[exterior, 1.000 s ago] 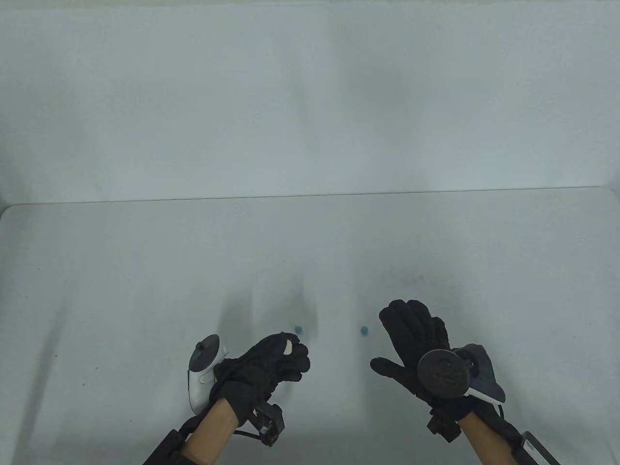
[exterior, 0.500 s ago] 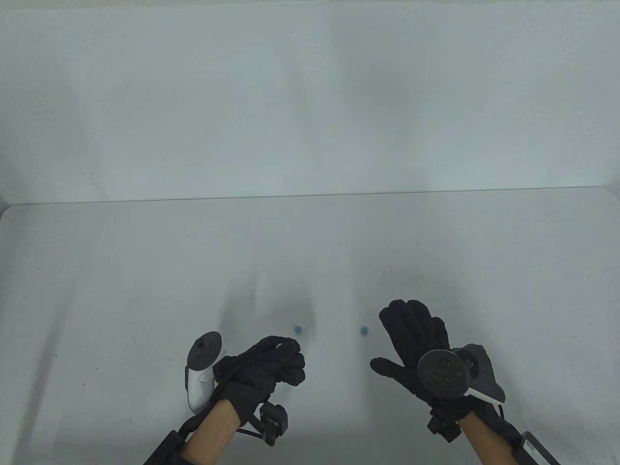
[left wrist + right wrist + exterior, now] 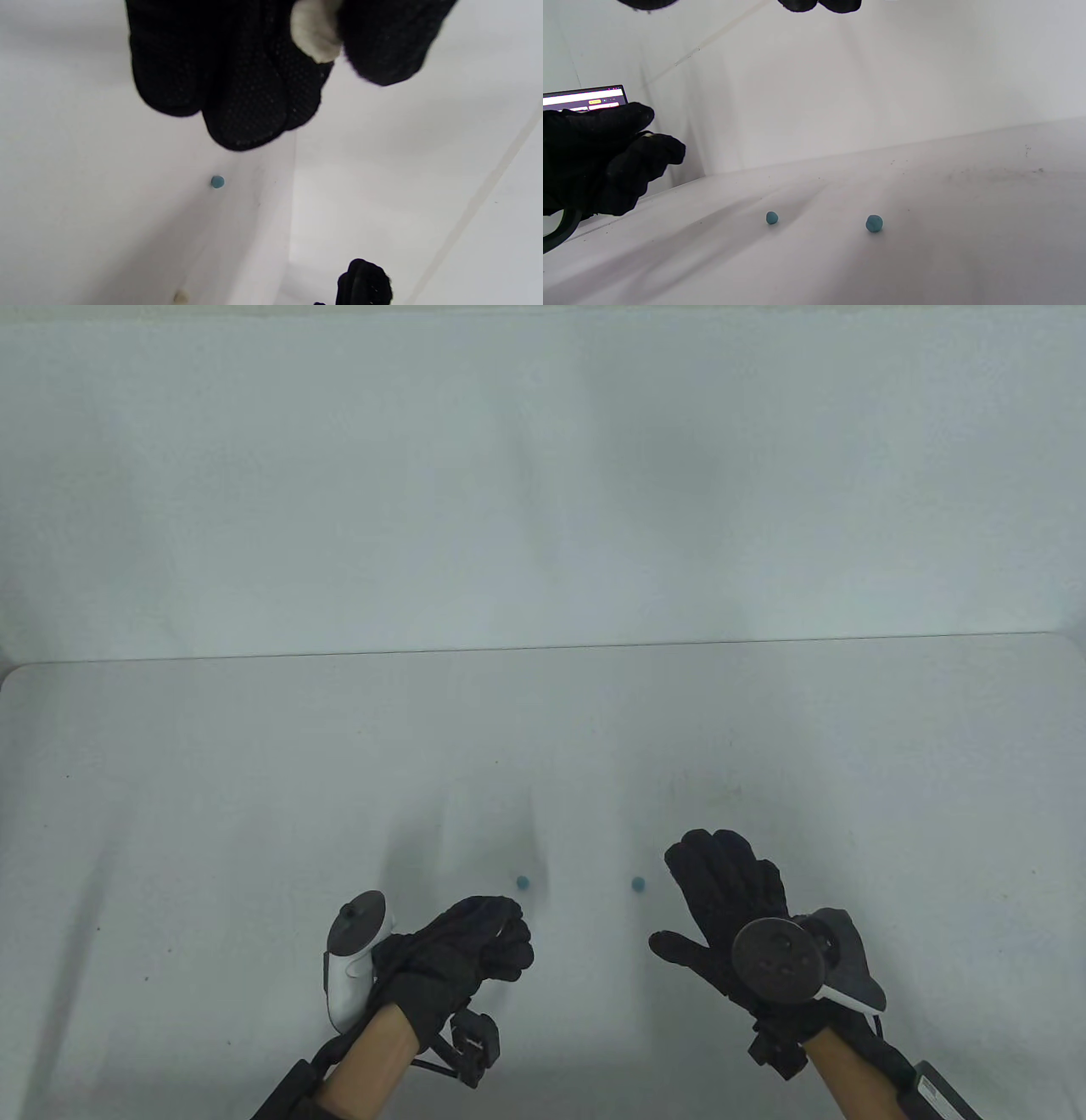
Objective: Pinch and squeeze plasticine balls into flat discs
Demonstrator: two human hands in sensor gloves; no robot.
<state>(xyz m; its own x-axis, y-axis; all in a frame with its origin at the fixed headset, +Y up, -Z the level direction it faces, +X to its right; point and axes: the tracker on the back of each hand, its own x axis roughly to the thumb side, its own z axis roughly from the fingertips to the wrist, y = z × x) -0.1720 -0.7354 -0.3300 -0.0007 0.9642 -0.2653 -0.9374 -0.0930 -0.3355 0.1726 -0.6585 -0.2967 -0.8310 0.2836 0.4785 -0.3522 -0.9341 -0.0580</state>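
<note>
Plasticine here comes in small lumps: a white piece (image 3: 316,36) is pinched in the left hand (image 3: 462,946), between thumb and curled fingers (image 3: 250,106), and 2 blue balls lie untouched on the table (image 3: 212,780). In the table view the nearer-left blue ball (image 3: 524,882) sits at about 1 o'clock from the left hand, just beyond its knuckles; the other blue ball (image 3: 637,885) lies at roughly 10 o'clock from the right hand (image 3: 725,912), just beside its fingertips. The right hand holds nothing, its fingers straight and loosely spread, palm down above the table.

Judging by their size and rounded, slightly dented look, the balls should be very light, soft and easily deformed, and a little tacky against the dotted glove fabric. They will likely roll if nudged sideways, so a pick-up from straight above, thumb and forefinger on opposite sides at the widest part, seems safest. Flattening calls for a firm, even squeeze across the middle; uneven pressure may leave a wedge, not a disc. The white piece looks partly squashed already, though most of it is hidden by the fingers.
</note>
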